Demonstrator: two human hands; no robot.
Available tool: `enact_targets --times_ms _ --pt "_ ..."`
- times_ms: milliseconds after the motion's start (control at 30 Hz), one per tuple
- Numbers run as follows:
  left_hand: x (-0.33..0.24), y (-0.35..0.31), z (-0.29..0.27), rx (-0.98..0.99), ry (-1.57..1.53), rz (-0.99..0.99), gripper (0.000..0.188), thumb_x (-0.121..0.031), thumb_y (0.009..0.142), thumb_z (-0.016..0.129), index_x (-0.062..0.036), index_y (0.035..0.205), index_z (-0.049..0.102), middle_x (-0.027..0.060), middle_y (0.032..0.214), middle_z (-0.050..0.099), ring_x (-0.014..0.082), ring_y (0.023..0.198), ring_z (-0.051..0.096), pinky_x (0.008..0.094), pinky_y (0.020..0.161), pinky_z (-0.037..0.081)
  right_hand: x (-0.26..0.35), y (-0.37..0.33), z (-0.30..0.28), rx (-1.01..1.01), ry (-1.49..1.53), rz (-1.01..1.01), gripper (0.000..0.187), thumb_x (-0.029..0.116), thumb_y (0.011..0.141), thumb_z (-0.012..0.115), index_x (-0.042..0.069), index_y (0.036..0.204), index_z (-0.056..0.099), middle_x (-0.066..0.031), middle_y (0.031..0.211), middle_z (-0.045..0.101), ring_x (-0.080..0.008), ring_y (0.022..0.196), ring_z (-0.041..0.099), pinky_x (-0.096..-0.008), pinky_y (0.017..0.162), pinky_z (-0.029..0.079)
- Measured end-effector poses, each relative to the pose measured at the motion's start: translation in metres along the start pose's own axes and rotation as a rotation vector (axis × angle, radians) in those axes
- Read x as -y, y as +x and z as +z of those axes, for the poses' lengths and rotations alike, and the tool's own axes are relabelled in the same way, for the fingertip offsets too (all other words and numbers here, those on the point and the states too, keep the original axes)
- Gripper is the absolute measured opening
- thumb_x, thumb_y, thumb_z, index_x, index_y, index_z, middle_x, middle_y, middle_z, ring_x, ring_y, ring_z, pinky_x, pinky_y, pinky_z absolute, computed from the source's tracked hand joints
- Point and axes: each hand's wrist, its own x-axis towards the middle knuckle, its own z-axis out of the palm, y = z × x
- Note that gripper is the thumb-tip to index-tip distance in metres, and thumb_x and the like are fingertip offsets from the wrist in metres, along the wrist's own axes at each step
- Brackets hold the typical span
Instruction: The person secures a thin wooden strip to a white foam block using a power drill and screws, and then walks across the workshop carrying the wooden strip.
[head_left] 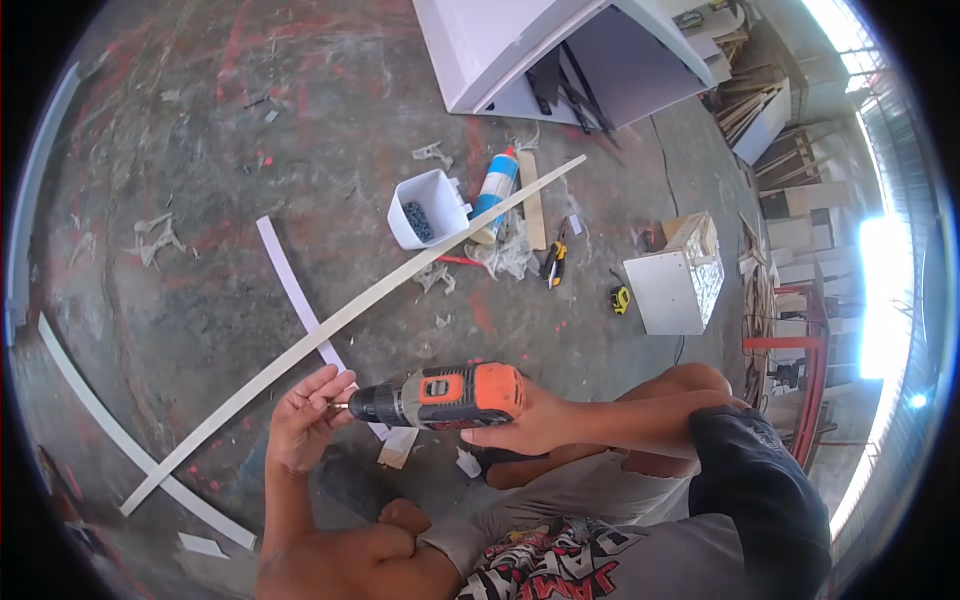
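An orange and black cordless drill (440,394) lies level above my lap, pointing left, with my right hand (535,422) wrapped round its grip. The fingers of my left hand (312,412) pinch together at the tip of the drill's bit. Whether a small screw sits between them is too small to tell. Just beyond my left hand, a long pale strip (345,312) runs diagonally across the floor. It crosses a shorter white strip (290,280) near the middle and a curved-looking white strip (100,420) at its lower left end.
A white tub (405,205) of dark screws stands beside a blue and white bottle (497,180). Pliers (554,265), a tape measure (620,299) and a white box (670,295) lie to the right. A large white cabinet (480,50) stands at the far side; wood scraps (755,125) are stacked beyond.
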Motion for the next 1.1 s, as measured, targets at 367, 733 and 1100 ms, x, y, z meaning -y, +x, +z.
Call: enact_targets --times_ms 367,733,1100 --pt "0.002 0.008 0.018 -0.127 -0.042 0.031 0.058 -0.018 0.099 0.064 -0.005 0.15 0.041 0.0177 0.139 0.059 0.0263 0.117 0.067 0.0357 0.089 0.059 0.007 -0.002 -0.006 0.037 0.133 0.067 0.04 0.016 0.093 0.067 0.005 0.131 0.059 -0.0113 0.128 0.057 -0.0249 0.117 0.055 -0.037 0.104 0.043" --pt "-0.014 0.012 -0.006 -0.285 -0.142 0.177 0.049 -0.012 0.105 0.048 0.0027 0.149 0.033 0.0216 0.146 0.05 0.0316 0.134 0.053 0.0467 0.112 0.046 0.009 0.007 0.0 -0.052 0.384 0.283 0.043 0.002 0.091 0.065 0.004 0.133 0.058 -0.0093 0.116 0.071 -0.0185 0.103 0.068 -0.0361 0.092 0.054" --pt "0.002 0.015 -0.025 -0.312 0.118 0.185 0.032 -0.018 0.103 0.047 -0.0008 0.129 0.056 0.0014 0.091 0.054 0.0148 0.082 0.053 0.0313 0.075 0.046 -0.005 0.008 -0.004 -0.032 0.373 0.243 0.035 -0.001 0.096 0.056 0.0 0.131 0.053 -0.0122 0.12 0.068 -0.0073 0.076 0.058 -0.0263 0.068 0.052"
